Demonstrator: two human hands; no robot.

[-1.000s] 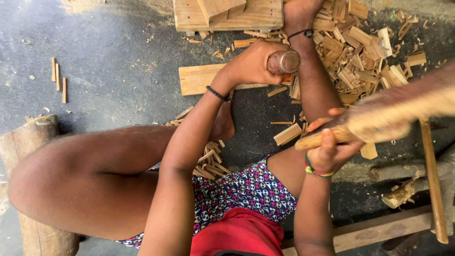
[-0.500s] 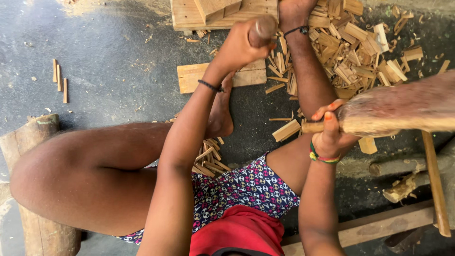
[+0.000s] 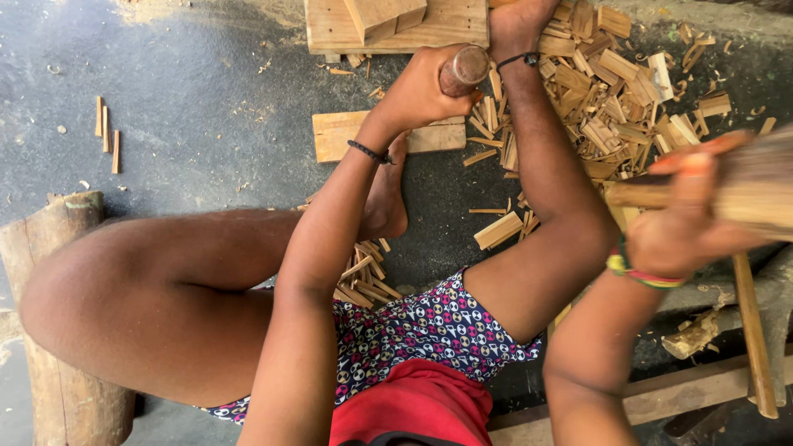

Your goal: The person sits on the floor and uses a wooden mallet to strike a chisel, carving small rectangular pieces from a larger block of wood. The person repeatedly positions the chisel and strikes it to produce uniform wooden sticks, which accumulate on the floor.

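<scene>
Our right hand has lifted the clenched wooden mallet higher, blurred, ready to strike. Our left hand still grips the round-handled chisel upright beside the plank.

Upright round-handled chisel, raised wooden mallet

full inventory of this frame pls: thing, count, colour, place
round-handled tool: one, brown, in left hand
mallet: one, pale wood, blurred, in right hand
wood offcuts: many, tan, heaped upper right
flat board: one, light wood, under the left wrist
stacked boards: several, light wood, top centre
thin sticks: three, tan, on the floor upper left
log: one, grey-brown, lower left
floor: dark grey, dusty
left hand: fingers closed around the tool
right hand: closed on the mallet handle
</scene>
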